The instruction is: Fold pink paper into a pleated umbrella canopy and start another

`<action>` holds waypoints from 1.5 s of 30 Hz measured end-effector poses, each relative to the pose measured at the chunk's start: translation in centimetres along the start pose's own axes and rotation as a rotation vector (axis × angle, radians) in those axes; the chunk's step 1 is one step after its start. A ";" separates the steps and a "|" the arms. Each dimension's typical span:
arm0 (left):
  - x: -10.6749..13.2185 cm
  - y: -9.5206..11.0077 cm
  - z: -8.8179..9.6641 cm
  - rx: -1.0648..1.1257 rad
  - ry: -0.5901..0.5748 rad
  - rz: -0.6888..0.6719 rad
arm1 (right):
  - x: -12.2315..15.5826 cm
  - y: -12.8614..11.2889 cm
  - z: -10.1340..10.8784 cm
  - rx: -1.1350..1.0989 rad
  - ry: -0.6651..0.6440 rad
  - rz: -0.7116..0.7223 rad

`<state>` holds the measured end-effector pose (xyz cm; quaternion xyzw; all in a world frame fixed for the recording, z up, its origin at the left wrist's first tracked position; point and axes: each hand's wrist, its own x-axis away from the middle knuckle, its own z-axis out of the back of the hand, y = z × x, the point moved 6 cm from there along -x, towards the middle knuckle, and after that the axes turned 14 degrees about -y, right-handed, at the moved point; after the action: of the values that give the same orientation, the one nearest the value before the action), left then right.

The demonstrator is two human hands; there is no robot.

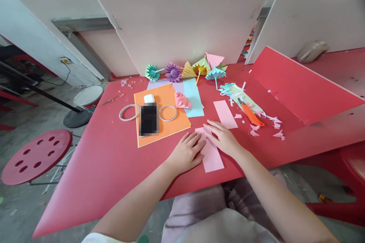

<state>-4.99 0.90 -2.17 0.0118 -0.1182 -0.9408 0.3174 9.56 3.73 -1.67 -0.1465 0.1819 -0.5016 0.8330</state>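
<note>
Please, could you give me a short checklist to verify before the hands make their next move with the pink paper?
1. Left hand and right hand at the near pink strip: ok, both touch it.
2. Whole strip visible: not ok, the hands cover part of it.
3. Fold beneath the hands: cannot tell, hidden.
4. Orange cutter away from the hands: ok, it lies apart.
5. Tabletop free of scraps: not ok, paper scraps lie near the cutter.

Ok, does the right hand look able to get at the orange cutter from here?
Probably yes: the right hand lies on the pink paper, the orange cutter lies forward and to its right, with only small paper scraps in between.
</note>
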 end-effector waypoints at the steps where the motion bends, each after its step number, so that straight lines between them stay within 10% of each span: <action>1: 0.0 0.1 0.0 -0.010 0.007 -0.001 | -0.8 0.0 -0.5 0.011 -0.009 0.014; 45: 0.0 3.4 -0.2 -0.238 0.038 0.069 | 1.2 -1.7 -0.7 0.121 0.122 0.170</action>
<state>-2.99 -1.78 -1.59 -0.0123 0.0001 -0.9363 0.3511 8.43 1.82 -1.80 -0.0491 0.2132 -0.4473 0.8672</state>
